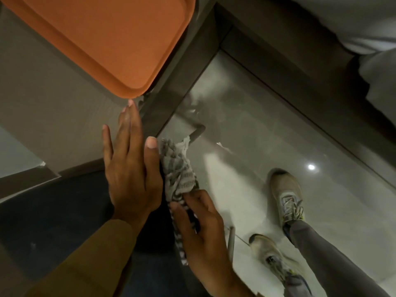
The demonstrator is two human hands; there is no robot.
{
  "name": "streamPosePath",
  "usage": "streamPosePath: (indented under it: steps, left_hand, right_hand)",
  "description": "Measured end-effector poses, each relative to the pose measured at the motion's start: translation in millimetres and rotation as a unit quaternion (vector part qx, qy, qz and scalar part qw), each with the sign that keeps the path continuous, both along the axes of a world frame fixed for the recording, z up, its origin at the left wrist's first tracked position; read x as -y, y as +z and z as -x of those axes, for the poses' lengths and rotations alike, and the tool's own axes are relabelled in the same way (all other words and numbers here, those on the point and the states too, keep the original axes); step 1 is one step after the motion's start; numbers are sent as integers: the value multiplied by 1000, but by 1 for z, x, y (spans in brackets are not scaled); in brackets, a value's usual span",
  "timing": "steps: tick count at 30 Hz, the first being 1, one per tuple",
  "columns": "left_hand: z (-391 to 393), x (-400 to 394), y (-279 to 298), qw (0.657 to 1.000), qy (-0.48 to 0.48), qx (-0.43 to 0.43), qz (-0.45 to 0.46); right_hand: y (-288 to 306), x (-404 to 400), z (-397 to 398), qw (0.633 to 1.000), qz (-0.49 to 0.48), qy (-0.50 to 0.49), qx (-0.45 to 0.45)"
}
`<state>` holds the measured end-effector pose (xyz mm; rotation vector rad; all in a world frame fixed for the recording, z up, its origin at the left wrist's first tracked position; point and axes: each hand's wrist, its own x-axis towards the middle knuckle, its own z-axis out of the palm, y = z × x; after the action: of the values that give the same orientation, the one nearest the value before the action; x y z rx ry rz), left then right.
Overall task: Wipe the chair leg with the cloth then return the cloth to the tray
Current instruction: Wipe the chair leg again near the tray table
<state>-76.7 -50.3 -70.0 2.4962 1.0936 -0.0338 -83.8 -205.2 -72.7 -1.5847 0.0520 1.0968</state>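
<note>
**Cloth on the leg, tray up and left**

Below the table edge, the cloth is pinched in the curled fingers of the right hand and wrapped along the leg, its long axis running down toward the floor. The left hand is laid flat, fingers straight, on the table. The empty orange tray lies up and left, nearer the left hand. The glossy tiled floor is seen below.

A single head-worn wide-angle camera looks steeply down from close above the person's two hands. It faces forward over the corner of a grey tabletop at upper left, down to the glossy grey tiled floor at right.
</note>
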Motion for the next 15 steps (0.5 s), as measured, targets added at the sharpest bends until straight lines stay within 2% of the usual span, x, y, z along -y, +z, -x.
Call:
streamPosePath:
  steps: [2, 5, 7, 10, 15]
  left_hand:
    - [0, 0, 0, 1000, 1, 0, -2]
    - [1, 0, -1, 1000, -6, -3, -6]
    - [2, 0, -3, 1000, -8, -1, -5]
    - [0, -1, -3, 1000, -5, -1, -8]
    - [3, 0, -3, 1000, -11, 4, 1]
  right_hand:
    - [-7, -12, -7, 1000, -4, -24, -16]
    - [-38, -43, -31, 999, -11, -38, 33]
    - [-65, -60, -51, 998, -31, -9, 52]
    - [-109, -72, -65, 998, 1, 36, 57]
    - [-164, -77, -77, 984, 92, -29, -150]
